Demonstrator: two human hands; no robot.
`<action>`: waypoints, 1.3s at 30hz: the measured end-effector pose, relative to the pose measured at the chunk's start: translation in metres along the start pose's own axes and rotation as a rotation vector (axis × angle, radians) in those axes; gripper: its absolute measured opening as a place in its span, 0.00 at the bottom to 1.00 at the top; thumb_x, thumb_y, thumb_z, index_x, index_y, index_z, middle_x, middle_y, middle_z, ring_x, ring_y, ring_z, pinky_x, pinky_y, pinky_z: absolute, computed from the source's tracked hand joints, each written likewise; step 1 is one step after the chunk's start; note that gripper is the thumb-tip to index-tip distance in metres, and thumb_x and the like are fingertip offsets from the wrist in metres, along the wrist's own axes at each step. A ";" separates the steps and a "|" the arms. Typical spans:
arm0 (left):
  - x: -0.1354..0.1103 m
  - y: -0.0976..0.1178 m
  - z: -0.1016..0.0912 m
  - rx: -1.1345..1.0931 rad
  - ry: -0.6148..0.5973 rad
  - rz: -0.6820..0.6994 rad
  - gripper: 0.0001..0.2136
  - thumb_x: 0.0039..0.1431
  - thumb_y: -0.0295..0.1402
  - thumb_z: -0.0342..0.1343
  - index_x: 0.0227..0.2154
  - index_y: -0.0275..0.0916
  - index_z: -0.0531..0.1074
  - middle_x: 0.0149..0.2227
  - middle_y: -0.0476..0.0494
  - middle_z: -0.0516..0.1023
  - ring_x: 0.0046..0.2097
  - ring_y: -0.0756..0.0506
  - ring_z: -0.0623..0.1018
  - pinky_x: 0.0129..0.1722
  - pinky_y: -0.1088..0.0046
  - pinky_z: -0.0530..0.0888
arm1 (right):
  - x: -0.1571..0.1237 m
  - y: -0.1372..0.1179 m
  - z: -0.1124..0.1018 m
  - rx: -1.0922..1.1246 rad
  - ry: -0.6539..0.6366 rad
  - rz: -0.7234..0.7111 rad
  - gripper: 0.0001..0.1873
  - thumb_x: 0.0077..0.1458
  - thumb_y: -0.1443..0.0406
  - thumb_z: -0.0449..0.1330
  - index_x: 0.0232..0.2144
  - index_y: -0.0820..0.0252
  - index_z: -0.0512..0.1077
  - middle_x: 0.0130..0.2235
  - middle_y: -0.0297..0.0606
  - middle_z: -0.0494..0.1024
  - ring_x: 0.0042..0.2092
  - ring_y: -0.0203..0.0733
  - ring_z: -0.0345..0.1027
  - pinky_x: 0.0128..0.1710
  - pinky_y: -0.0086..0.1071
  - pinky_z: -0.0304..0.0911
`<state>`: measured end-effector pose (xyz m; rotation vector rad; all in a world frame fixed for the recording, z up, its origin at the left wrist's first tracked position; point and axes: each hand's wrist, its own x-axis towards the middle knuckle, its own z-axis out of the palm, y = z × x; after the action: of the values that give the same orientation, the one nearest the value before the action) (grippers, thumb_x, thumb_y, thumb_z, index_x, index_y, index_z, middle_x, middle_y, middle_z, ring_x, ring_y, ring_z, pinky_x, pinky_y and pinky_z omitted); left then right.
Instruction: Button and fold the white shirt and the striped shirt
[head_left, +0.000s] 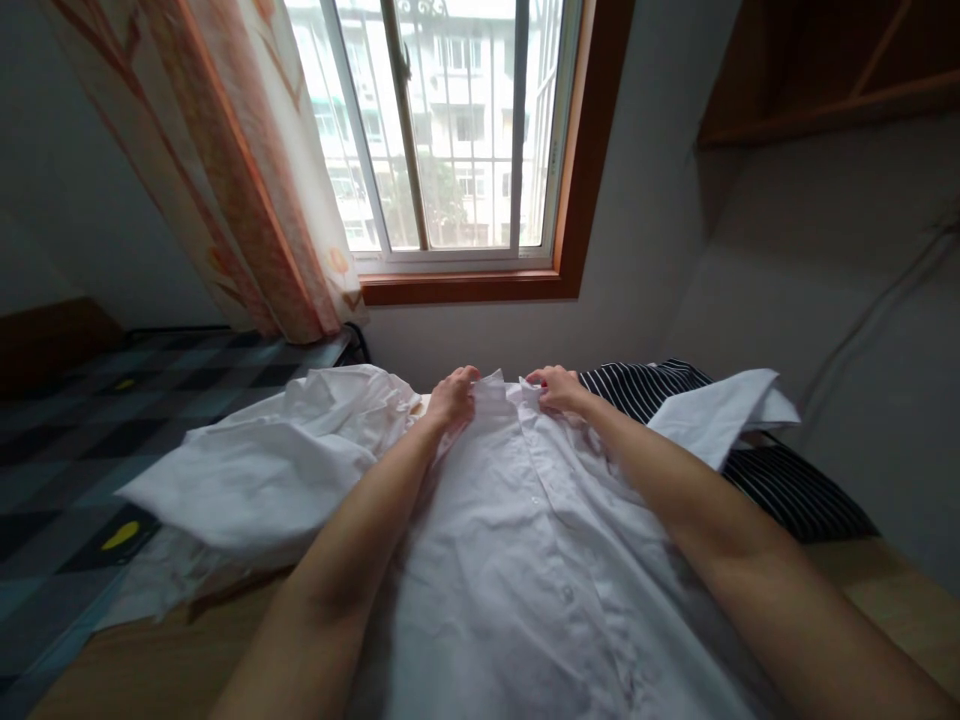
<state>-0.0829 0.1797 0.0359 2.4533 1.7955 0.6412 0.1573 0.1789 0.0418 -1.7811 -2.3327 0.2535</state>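
Note:
A white button-up shirt (pixel 510 560) is spread out in front of me, its row of buttons running down the front and its collar at the far end. My left hand (pixel 453 396) is closed on the left side of the collar. On the other side, my right hand (pixel 558 388) pinches the right side of the collar. Both arms reach forward along the shirt. Parts of the fingers are hidden behind the cloth. One white sleeve (pixel 709 415) lies out to the right, beyond my right forearm.
Crumpled white cloth (pixel 262 470) lies left, beside a dark checked bed cover (pixel 60 430). Black-and-white striped fabric (pixel 795 490) sits right on the wooden surface (pixel 900 590). Beyond are a window (pixel 465 130), an orange-patterned curtain (pixel 225 150) and a wall shelf (pixel 825 125).

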 end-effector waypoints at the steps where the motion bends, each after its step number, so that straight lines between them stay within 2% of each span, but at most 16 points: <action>1: -0.005 0.000 -0.005 0.041 0.015 0.015 0.17 0.55 0.24 0.51 0.47 0.44 0.71 0.46 0.43 0.75 0.45 0.43 0.76 0.44 0.70 0.70 | -0.003 0.001 -0.002 0.002 0.032 -0.025 0.23 0.46 0.71 0.59 0.47 0.54 0.74 0.45 0.40 0.75 0.50 0.50 0.65 0.51 0.42 0.56; 4: -0.022 -0.002 -0.020 0.211 0.017 0.086 0.10 0.58 0.25 0.49 0.38 0.41 0.74 0.42 0.40 0.75 0.44 0.41 0.75 0.44 0.67 0.69 | -0.016 0.008 -0.003 0.016 0.188 -0.074 0.10 0.53 0.69 0.56 0.36 0.59 0.76 0.41 0.40 0.75 0.47 0.47 0.65 0.49 0.40 0.56; 7: -0.041 -0.006 -0.030 0.316 -0.029 0.208 0.11 0.59 0.24 0.48 0.37 0.39 0.75 0.42 0.37 0.75 0.47 0.39 0.73 0.46 0.64 0.68 | -0.036 0.022 0.000 0.008 0.308 -0.136 0.08 0.53 0.70 0.56 0.35 0.61 0.75 0.43 0.43 0.73 0.48 0.46 0.64 0.49 0.37 0.57; 11: -0.060 -0.009 -0.034 0.311 -0.181 0.278 0.10 0.56 0.24 0.51 0.34 0.40 0.76 0.44 0.36 0.75 0.48 0.39 0.72 0.48 0.63 0.67 | -0.065 0.044 0.001 -0.113 0.229 -0.247 0.14 0.50 0.76 0.53 0.34 0.62 0.75 0.43 0.44 0.74 0.47 0.45 0.65 0.49 0.35 0.57; 13: -0.063 -0.007 -0.035 0.261 -0.206 0.205 0.08 0.55 0.24 0.53 0.30 0.40 0.76 0.42 0.38 0.76 0.46 0.40 0.73 0.48 0.65 0.67 | -0.075 0.049 -0.003 -0.155 0.144 -0.239 0.14 0.49 0.76 0.53 0.33 0.61 0.76 0.43 0.44 0.75 0.46 0.45 0.66 0.47 0.34 0.58; 16: -0.058 0.001 -0.032 0.114 -0.007 -0.068 0.08 0.59 0.30 0.52 0.37 0.39 0.75 0.43 0.39 0.76 0.44 0.42 0.75 0.46 0.68 0.69 | -0.075 0.045 -0.012 -0.068 0.096 -0.069 0.11 0.52 0.72 0.54 0.32 0.60 0.77 0.42 0.42 0.77 0.44 0.44 0.69 0.45 0.32 0.59; 18: -0.050 0.007 -0.026 0.001 0.123 -0.248 0.17 0.58 0.40 0.56 0.47 0.36 0.71 0.47 0.36 0.75 0.46 0.41 0.75 0.45 0.69 0.70 | -0.069 0.034 -0.016 0.089 0.124 0.073 0.11 0.57 0.64 0.54 0.36 0.61 0.76 0.42 0.43 0.78 0.43 0.44 0.70 0.43 0.32 0.61; 20: -0.042 0.012 -0.017 -0.057 0.142 -0.338 0.29 0.53 0.45 0.61 0.54 0.33 0.67 0.51 0.33 0.73 0.50 0.39 0.75 0.46 0.69 0.70 | -0.061 0.022 -0.016 0.210 0.160 0.143 0.22 0.56 0.54 0.58 0.47 0.62 0.72 0.46 0.46 0.76 0.45 0.46 0.71 0.43 0.32 0.62; 21: -0.038 0.013 -0.012 -0.062 0.127 -0.346 0.29 0.53 0.44 0.61 0.54 0.34 0.67 0.51 0.33 0.73 0.51 0.39 0.74 0.47 0.69 0.69 | -0.057 0.015 -0.014 0.229 0.178 0.159 0.30 0.52 0.50 0.61 0.51 0.62 0.69 0.49 0.48 0.75 0.47 0.48 0.70 0.43 0.33 0.62; 23: -0.032 0.015 -0.005 -0.042 0.101 -0.322 0.18 0.58 0.39 0.57 0.49 0.36 0.72 0.50 0.35 0.75 0.50 0.40 0.75 0.47 0.69 0.69 | -0.051 0.004 -0.008 0.194 0.207 0.207 0.40 0.46 0.47 0.65 0.56 0.60 0.64 0.53 0.50 0.71 0.50 0.52 0.69 0.46 0.37 0.63; 26: -0.025 0.015 -0.001 -0.010 0.088 -0.291 0.13 0.64 0.35 0.48 0.38 0.38 0.77 0.45 0.38 0.79 0.47 0.42 0.77 0.47 0.70 0.69 | -0.043 -0.008 0.000 0.141 0.212 0.319 0.34 0.49 0.50 0.64 0.54 0.60 0.65 0.53 0.51 0.71 0.52 0.55 0.68 0.48 0.40 0.62; 28: -0.022 0.015 -0.002 -0.020 0.080 -0.324 0.13 0.62 0.38 0.51 0.41 0.38 0.76 0.44 0.37 0.79 0.47 0.40 0.77 0.46 0.69 0.70 | -0.037 -0.015 0.003 0.145 0.247 0.329 0.34 0.52 0.50 0.62 0.56 0.62 0.63 0.54 0.52 0.69 0.53 0.55 0.66 0.49 0.40 0.61; 30: -0.020 0.013 -0.003 -0.043 0.064 -0.377 0.19 0.58 0.43 0.57 0.47 0.37 0.73 0.46 0.36 0.79 0.48 0.38 0.77 0.45 0.67 0.70 | -0.031 -0.023 0.006 0.129 0.280 0.227 0.38 0.54 0.49 0.60 0.61 0.60 0.58 0.58 0.52 0.65 0.56 0.55 0.63 0.51 0.41 0.60; 33: -0.015 0.011 -0.001 -0.073 0.020 -0.424 0.26 0.53 0.45 0.61 0.52 0.35 0.69 0.48 0.34 0.78 0.50 0.37 0.76 0.45 0.67 0.71 | -0.019 -0.040 0.014 0.033 0.201 0.066 0.39 0.53 0.50 0.62 0.63 0.54 0.55 0.61 0.48 0.63 0.58 0.56 0.60 0.54 0.43 0.57; 35: -0.012 0.010 0.002 -0.103 -0.005 -0.440 0.26 0.53 0.42 0.61 0.53 0.35 0.69 0.48 0.33 0.78 0.51 0.37 0.76 0.46 0.68 0.71 | -0.012 -0.049 0.022 -0.019 0.153 0.088 0.37 0.55 0.52 0.61 0.62 0.55 0.56 0.59 0.50 0.65 0.57 0.56 0.61 0.53 0.45 0.57; 39: -0.009 0.013 0.003 -0.113 0.013 -0.451 0.20 0.57 0.36 0.57 0.52 0.36 0.71 0.49 0.35 0.78 0.50 0.39 0.77 0.46 0.69 0.71 | -0.001 -0.055 0.040 -0.076 0.235 0.213 0.26 0.59 0.57 0.57 0.56 0.60 0.63 0.54 0.53 0.69 0.54 0.56 0.64 0.50 0.46 0.58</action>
<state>-0.0730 0.1676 0.0340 1.8784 2.1463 0.6916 0.0962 0.1624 0.0172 -1.9773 -2.0193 -0.0150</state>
